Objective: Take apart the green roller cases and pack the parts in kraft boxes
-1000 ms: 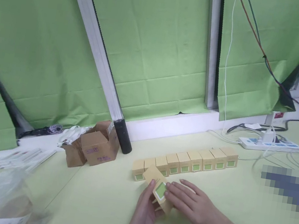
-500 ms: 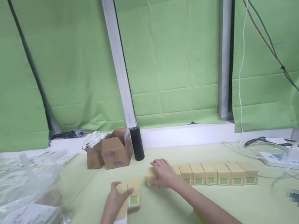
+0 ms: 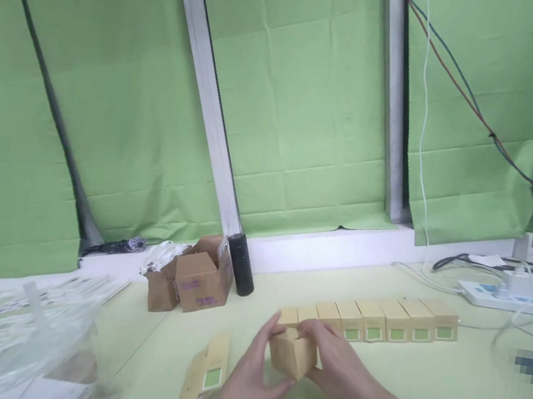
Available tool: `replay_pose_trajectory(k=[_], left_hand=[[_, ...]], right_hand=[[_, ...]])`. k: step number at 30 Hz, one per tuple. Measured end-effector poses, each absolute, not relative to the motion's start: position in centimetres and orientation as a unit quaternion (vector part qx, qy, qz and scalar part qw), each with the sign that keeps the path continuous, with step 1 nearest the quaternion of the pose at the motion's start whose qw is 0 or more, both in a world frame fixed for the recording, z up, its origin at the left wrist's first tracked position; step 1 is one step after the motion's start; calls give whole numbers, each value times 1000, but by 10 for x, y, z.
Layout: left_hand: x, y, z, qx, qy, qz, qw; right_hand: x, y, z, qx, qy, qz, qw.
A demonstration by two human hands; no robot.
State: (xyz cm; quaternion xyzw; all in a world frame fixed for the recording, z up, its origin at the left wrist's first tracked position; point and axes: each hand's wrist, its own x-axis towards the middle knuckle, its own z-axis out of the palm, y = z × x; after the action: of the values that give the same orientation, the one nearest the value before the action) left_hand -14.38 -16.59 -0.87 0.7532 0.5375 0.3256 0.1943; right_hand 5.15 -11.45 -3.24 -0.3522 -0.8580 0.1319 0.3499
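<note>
A small tan cardboard box (image 3: 293,355) is held between both my hands, a little above the tabletop. My left hand (image 3: 252,372) grips its left side, with the thumb low at the front. My right hand (image 3: 338,366) closes on its right side, fingers along the upper edge. Just behind them stands a row of matching tan boxes (image 3: 399,322), several with a green window or label on the front; my hands partly cover the row's left end. Left of my left hand lie tan carton pieces (image 3: 204,378), one with a green patch and something white beneath.
A brown open carton (image 3: 200,280) and a black cylinder (image 3: 241,264) stand at the back, by the window ledge. A clear plastic bag (image 3: 55,348) and papers lie on the left. A white power strip (image 3: 514,299) with cables sits at the back right.
My left hand has moved right, off the carton pieces. My right hand has come down and forward from the row's left end. Both hands now meet on one small box.
</note>
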Motion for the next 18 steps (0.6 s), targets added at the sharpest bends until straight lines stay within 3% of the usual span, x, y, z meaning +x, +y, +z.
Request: replay_pose_trajectory(k=[6,12,16,18], left_hand=[[-101,-172,-16,808,508,252,157],[-94,-168,-35,836,505,202,71],[-88,-169,-38,858,487,161,-2],[-88,-170,-33,859,482,173,15]], right_hand=[[97,-135,-49,-324,-860,88,384],[110,-150,-39,-283,-891,158,317],[104,-144,-45,-336,-887,55,311],[105,-139,-47,-332,-878,44,342]])
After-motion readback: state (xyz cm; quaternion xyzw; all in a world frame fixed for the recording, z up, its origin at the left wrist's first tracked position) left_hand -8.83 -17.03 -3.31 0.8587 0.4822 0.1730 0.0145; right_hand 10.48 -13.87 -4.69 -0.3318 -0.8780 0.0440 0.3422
